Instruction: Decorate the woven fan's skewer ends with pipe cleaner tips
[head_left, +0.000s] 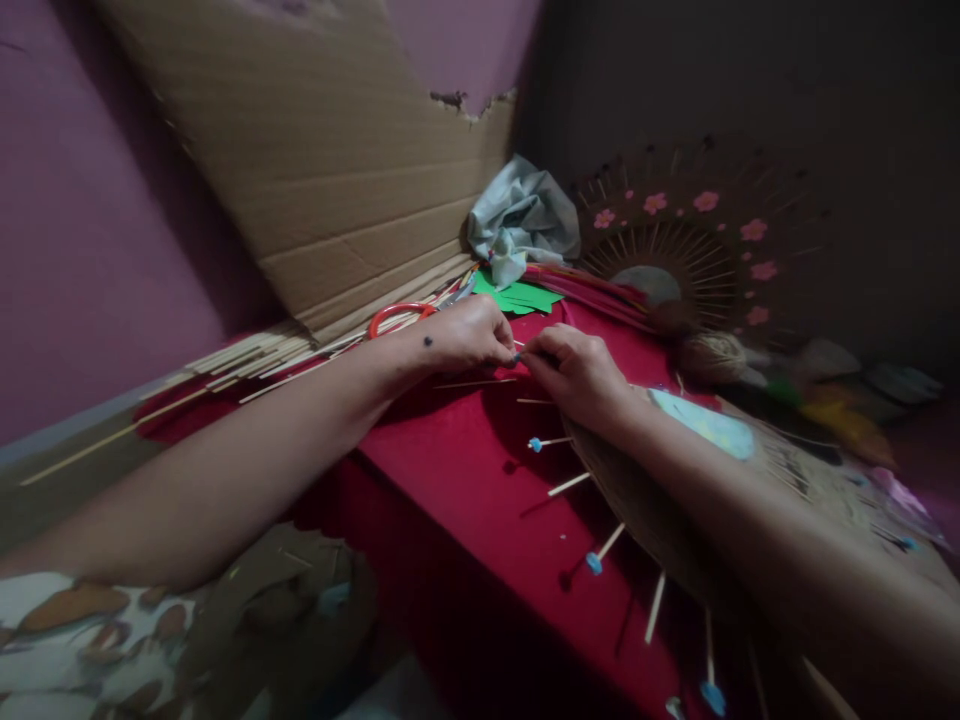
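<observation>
My left hand [478,330] and my right hand [576,368] meet above the red cloth with fingertips pinched together. Between them shows a small blue piece [517,357], too little of it visible to name its kind. Under my right forearm lies a round piece [626,500] with thin wooden sticks poking out around its rim. Some sticks end in blue tips, such as a near blue tip [595,563] and another blue tip [535,445]; others are bare, like one stick [568,485]. My right arm hides much of the round piece.
Orange-handled scissors [401,315] lie by loose wooden sticks [255,355] along the cardboard sheet [337,160]. Green paper [525,295] and a crumpled pale bag [525,215] are behind my hands. A flower-decorated round piece [705,235] stands at the back right, near twine [712,355].
</observation>
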